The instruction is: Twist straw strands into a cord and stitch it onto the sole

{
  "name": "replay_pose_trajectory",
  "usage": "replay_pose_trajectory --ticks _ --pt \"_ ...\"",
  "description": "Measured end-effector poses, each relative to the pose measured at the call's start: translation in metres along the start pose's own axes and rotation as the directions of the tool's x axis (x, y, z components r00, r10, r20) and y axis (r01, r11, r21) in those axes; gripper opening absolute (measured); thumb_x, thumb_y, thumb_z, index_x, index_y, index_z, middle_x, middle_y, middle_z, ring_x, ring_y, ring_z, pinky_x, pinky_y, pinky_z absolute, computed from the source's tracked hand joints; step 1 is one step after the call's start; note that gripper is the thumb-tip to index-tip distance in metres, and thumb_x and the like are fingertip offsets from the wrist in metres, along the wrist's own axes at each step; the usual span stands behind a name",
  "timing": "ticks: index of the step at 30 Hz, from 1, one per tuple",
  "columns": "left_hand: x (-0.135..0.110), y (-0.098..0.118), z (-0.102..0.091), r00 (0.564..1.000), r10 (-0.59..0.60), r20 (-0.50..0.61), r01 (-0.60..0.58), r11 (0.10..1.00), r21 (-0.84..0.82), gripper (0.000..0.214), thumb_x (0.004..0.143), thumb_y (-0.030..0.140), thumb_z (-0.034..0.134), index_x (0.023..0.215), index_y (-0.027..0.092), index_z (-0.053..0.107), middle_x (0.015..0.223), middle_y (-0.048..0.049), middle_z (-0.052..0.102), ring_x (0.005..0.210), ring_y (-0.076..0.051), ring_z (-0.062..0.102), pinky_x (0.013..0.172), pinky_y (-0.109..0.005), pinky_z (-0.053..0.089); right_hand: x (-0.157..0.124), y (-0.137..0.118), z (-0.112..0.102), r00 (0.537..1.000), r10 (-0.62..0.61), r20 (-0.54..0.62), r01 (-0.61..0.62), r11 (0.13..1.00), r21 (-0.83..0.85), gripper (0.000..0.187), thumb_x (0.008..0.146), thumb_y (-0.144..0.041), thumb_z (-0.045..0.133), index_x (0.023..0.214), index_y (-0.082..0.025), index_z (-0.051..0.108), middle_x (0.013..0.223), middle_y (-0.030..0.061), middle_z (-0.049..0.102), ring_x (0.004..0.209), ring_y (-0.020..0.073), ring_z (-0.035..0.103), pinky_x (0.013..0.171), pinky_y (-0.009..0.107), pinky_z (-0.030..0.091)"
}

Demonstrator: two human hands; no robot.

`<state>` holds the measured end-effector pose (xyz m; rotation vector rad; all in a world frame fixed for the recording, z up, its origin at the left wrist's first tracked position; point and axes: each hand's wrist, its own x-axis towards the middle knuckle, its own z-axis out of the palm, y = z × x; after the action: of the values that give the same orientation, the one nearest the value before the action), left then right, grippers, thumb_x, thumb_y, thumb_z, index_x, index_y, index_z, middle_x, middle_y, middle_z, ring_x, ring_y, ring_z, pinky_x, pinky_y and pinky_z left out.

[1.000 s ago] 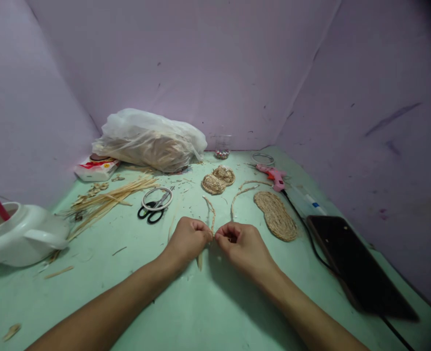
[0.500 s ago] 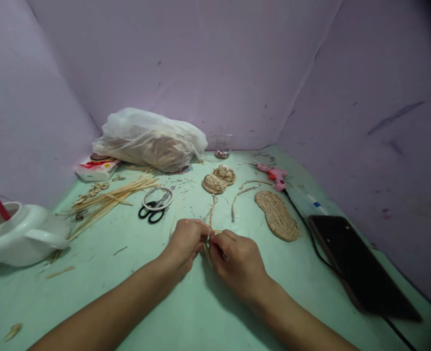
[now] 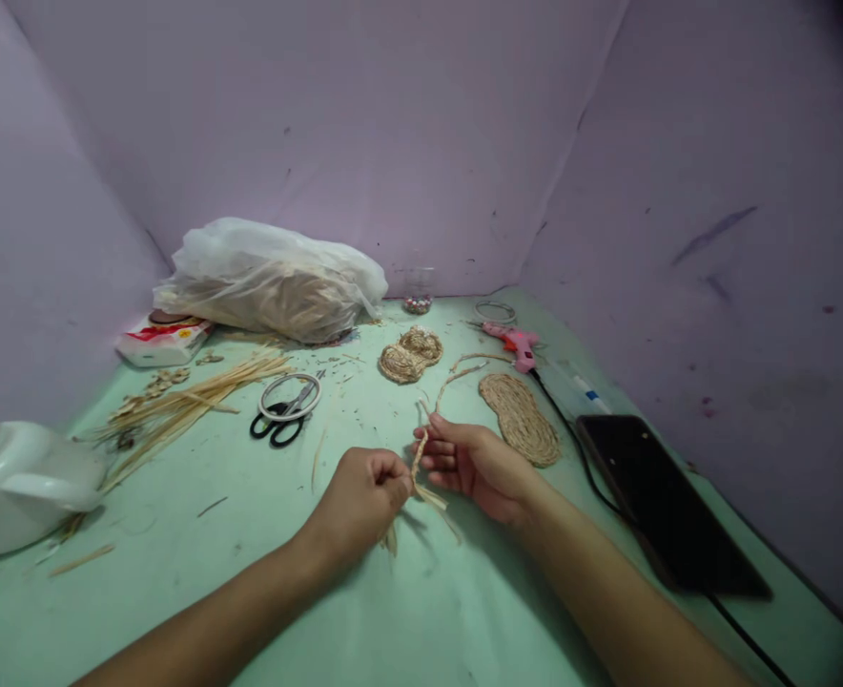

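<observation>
Right of the scissors [image 3: 302,397], the desk [image 3: 350,420] leaves passage until the left hand [image 3: 371,487] blocks it. On their left, straw strips [image 3: 211,389] and the white pot [image 3: 42,468] obstruct; beyond the scissors, the plastic bag [image 3: 271,277] lies, perhaps against the wall [image 3: 364,124].

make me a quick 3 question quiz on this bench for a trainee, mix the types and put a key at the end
1. True or false: the scissors lie closer to the person than the plastic bag.

2. What does the left hand pinch?
a) the white pot
b) the braid
c) the black cord

3. Fill in the colour: the glue gun has a ____ body.

Key: 1. true; 2. b; 3. pink
</observation>
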<state>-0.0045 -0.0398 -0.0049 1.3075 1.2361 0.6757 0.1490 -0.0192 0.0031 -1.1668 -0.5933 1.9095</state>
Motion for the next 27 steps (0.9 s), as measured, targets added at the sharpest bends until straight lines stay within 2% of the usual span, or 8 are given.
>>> replay_pose_trajectory --ticks 3,6,10,13,16,20,23,27 --pt "-0.004 0.0 0.002 0.998 0.022 0.061 -0.027 0.995 0.093 0.01 0.062 0.019 0.047 0.053 0.015 0.048 0.045 0.005 0.037 0.041 -0.005 0.03 0.039 -0.019 0.023 0.001 0.001 -0.002 0.994 -0.092 -0.057 0.094 0.995 0.031 0.007 0.072 -0.017 0.058 0.068 -0.011 0.059 0.061 0.0019 0.058 0.048 0.0065 0.053 0.042 0.015 0.045" --pt "-0.007 0.007 0.0 0.987 0.032 0.156 -0.058 0.984 0.168 0.012 0.063 0.02 0.045 0.052 0.015 0.044 0.044 0.0052 0.033 0.041 -0.006 0.027 0.04 -0.02 0.021 0.001 0.001 -0.001 0.979 -0.175 -0.108 0.178 0.984 0.02 0.01 0.069 -0.012 0.058 0.059 -0.011 0.056 0.054 0.0003 0.056 0.044 0.0052 0.05 0.042 0.014 0.044" --pt "-0.012 0.016 -0.004 0.925 0.136 0.355 -0.215 0.957 0.193 0.018 0.066 0.021 0.044 0.049 0.016 0.038 0.047 0.005 0.026 0.045 -0.007 0.023 0.042 -0.022 0.018 0.002 0.006 0.005 0.968 -0.223 -0.118 0.228 0.973 0.028 0.011 0.065 -0.009 0.057 0.055 -0.011 0.053 0.048 -0.0014 0.055 0.038 0.0035 0.045 0.039 0.013 0.04" --pt "-0.015 0.018 -0.002 0.89 0.215 0.401 -0.307 0.935 0.179 0.022 0.069 0.021 0.042 0.049 0.016 0.034 0.049 0.0043 0.026 0.048 -0.007 0.024 0.045 -0.023 0.018 0.005 0.012 0.009 0.966 -0.225 -0.128 0.231 0.972 0.038 0.012 0.064 -0.009 0.057 0.053 -0.012 0.052 0.045 -0.0025 0.053 0.036 0.0032 0.042 0.036 0.013 0.036" --pt "-0.016 0.014 0.003 0.89 0.257 0.377 -0.349 0.915 0.201 0.022 0.069 0.021 0.043 0.049 0.016 0.036 0.05 0.004 0.028 0.049 -0.007 0.026 0.046 -0.023 0.02 0.008 0.013 0.007 0.965 -0.221 -0.141 0.23 0.972 0.051 0.014 0.066 -0.009 0.056 0.053 -0.012 0.052 0.044 -0.0034 0.051 0.035 0.003 0.041 0.036 0.013 0.035" --pt "-0.013 0.009 0.003 0.964 0.18 0.198 -0.205 0.972 0.115 0.02 0.067 0.029 0.047 0.054 0.014 0.046 0.049 0.0042 0.033 0.048 -0.008 0.029 0.045 -0.022 0.023 0.005 0.006 0.003 0.975 -0.196 -0.107 0.204 0.976 0.072 0.012 0.071 -0.014 0.056 0.059 -0.012 0.055 0.054 -0.0009 0.056 0.042 0.0046 0.048 0.045 0.016 0.043" --pt "-0.007 0.009 -0.004 0.99 0.136 0.029 -0.137 0.99 0.043 0.021 0.064 0.032 0.051 0.057 0.013 0.052 0.048 0.0033 0.04 0.047 -0.008 0.031 0.046 -0.021 0.025 -0.004 0.002 0.004 0.995 -0.09 0.045 0.09 0.996 0.02 0.018 0.076 -0.026 0.054 0.068 -0.01 0.06 0.063 0.0047 0.061 0.053 0.0096 0.056 0.052 0.022 0.048" --pt "-0.001 0.012 -0.011 0.994 0.106 -0.008 -0.106 0.993 -0.059 0.021 0.061 0.032 0.056 0.057 0.012 0.055 0.049 0.0008 0.048 0.048 -0.009 0.039 0.047 -0.021 0.03 -0.014 0.005 0.01 0.977 0.006 0.211 0.037 0.979 -0.201 0.017 0.071 -0.024 0.059 0.065 -0.009 0.062 0.058 0.0037 0.059 0.051 0.0092 0.054 0.051 0.022 0.047"
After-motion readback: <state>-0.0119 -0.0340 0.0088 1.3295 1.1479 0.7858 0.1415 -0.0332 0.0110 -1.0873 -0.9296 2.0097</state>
